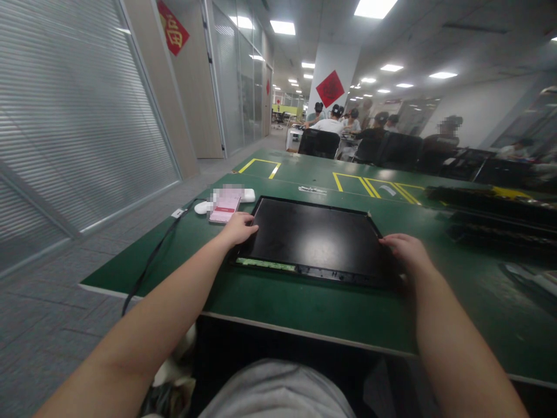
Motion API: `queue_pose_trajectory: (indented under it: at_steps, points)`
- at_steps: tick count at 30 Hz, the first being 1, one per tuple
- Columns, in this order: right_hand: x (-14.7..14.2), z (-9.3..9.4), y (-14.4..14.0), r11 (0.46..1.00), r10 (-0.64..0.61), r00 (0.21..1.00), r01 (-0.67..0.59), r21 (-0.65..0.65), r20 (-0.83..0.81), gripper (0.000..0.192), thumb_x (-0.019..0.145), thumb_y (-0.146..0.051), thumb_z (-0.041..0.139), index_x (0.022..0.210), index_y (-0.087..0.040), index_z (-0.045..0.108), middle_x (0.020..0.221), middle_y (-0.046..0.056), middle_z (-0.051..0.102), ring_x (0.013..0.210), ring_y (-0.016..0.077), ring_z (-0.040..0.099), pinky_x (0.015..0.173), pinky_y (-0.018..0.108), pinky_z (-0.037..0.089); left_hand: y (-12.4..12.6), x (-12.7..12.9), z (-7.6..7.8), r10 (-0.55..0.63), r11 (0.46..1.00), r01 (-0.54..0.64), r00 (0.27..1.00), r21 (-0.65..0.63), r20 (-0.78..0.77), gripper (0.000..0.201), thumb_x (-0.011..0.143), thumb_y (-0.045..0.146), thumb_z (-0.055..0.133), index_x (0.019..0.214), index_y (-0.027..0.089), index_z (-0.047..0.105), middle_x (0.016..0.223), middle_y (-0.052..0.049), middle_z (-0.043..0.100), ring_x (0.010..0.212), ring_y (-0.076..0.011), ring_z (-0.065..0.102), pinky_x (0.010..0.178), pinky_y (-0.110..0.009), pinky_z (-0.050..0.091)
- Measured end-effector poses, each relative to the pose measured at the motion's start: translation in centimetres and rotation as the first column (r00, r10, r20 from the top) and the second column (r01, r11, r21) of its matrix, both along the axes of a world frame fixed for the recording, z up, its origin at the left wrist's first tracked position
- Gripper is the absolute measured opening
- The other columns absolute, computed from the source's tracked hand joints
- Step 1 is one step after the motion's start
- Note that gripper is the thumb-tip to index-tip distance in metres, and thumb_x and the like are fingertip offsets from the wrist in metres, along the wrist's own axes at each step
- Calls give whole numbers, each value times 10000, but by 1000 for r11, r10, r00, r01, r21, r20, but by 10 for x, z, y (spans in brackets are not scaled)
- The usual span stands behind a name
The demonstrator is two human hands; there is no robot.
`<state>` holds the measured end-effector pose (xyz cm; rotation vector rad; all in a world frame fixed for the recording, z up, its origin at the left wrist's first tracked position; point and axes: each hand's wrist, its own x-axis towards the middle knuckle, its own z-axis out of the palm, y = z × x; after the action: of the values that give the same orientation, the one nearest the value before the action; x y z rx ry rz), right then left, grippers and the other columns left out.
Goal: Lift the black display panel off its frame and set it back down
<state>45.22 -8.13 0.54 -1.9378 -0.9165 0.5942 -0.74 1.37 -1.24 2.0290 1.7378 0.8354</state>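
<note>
A black flat screen panel (313, 238) lies face up on the green table before me, with a green strip (265, 265) along the left part of its near edge. My left hand (238, 229) grips the panel's left edge, its thumb over the rim and its fingers bent round the side. At the right edge, my right hand (404, 249) pinches the frame between thumb and fingers; some of its fingers are hidden under or behind the hand. A phone (225, 209) with a pink display rests just beyond my left hand.
White rounded objects (249, 195) sit by the phone, near a black cable (152, 255) crossing the green table's (278, 299) left edge. Dark panels (500, 226) are stacked at right. Yellow tape (348, 175) marks the far side. Several people (331, 125) sit beyond, near black chairs (319, 143).
</note>
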Motion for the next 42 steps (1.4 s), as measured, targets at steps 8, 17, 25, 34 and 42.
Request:
queue_pose_trajectory:
  at_steps: [8, 17, 25, 34, 42]
  points:
    - [-1, 0, -1, 1000, -3, 998, 2, 13, 61, 274, 565, -365, 727, 770, -184, 722, 514, 10, 532, 502, 163, 460, 482, 301, 357, -5, 3, 6, -50, 999, 50, 998, -2, -25, 231, 743, 322, 680, 901, 186, 778, 1092, -117, 703, 1117, -318, 621, 1021, -368, 467]
    - [-4, 1, 1, 999, -36, 992, 39, -22, 125, 226, 578, -333, 727, 757, -195, 735, 572, 24, 597, 557, 178, 520, 521, 301, 380, -21, 1, 20, -249, 955, 260, 964, 144, -88, 657, 699, 459, 771, 1289, 194, 653, 1379, -147, 479, 1323, -355, 440, 1149, -488, 319]
    - [-1, -2, 1, 1000, -2, 986, 7, -29, 168, 227, 611, -340, 706, 788, -202, 735, 570, 26, 606, 551, 187, 536, 521, 307, 390, -32, 6, 30, -687, 720, 693, 719, 35, -107, 522, 670, 429, 851, 1154, 277, 732, 1329, -89, 575, 1238, -311, 535, 1085, -434, 397]
    - [1, -7, 6, 994, 67, 967, -86, 69, 247, 220, 672, -293, 642, 855, -211, 732, 818, 61, 730, 780, 219, 658, 721, 323, 498, -36, 10, 38, -743, 668, 744, 668, 18, -52, 470, 658, 374, 870, 1103, 275, 752, 1245, -75, 641, 1137, -267, 614, 1006, -380, 453]
    - [-12, -11, 8, 920, 353, 912, -379, 102, 211, 370, 699, -244, 653, 1054, -228, 754, 1142, 51, 739, 1097, 231, 661, 1054, 382, 429, -39, 14, 40, -772, 632, 774, 634, 48, -58, 449, 684, 345, 857, 1109, 251, 748, 1170, -75, 681, 1072, -250, 648, 953, -354, 475]
